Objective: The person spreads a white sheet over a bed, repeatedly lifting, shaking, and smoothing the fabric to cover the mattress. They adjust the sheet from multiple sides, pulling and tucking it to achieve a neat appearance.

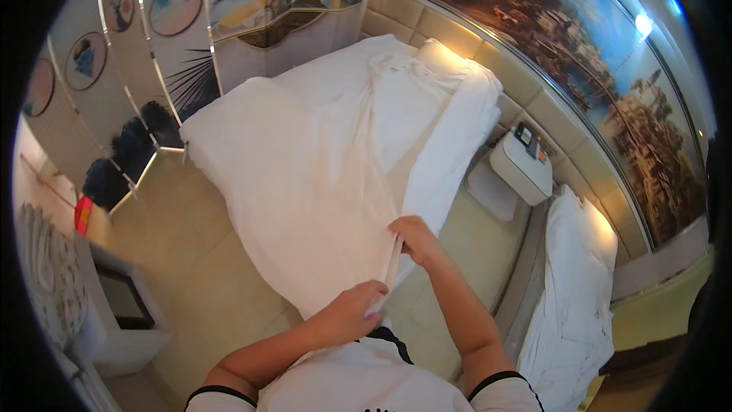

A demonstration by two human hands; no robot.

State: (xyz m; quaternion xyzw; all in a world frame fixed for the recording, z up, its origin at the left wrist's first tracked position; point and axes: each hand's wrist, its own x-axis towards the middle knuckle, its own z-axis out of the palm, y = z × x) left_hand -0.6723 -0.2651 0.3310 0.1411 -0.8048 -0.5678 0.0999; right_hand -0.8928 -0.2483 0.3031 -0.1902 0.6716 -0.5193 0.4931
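A large white duvet or sheet (309, 171) lies loosely over the bed before me, with long folds running from the headboard end to its near edge. My right hand (417, 238) pinches a gathered edge of this cloth near the bed's near right corner. Lower and to the left, my left hand (357, 309) is at the same edge, close to my body, fingers curled around the cloth. Under the white cover at the head end, a raised shape like a pillow (446, 57) shows beside the padded headboard (394, 11).
A white nightstand (520, 163) with small items stands right of the bed. Beyond it is a second bed with white bedding (572, 286). Folding mirror-edged panels (171, 68) stand at the left, and a grey cabinet (128, 309) is at the lower left.
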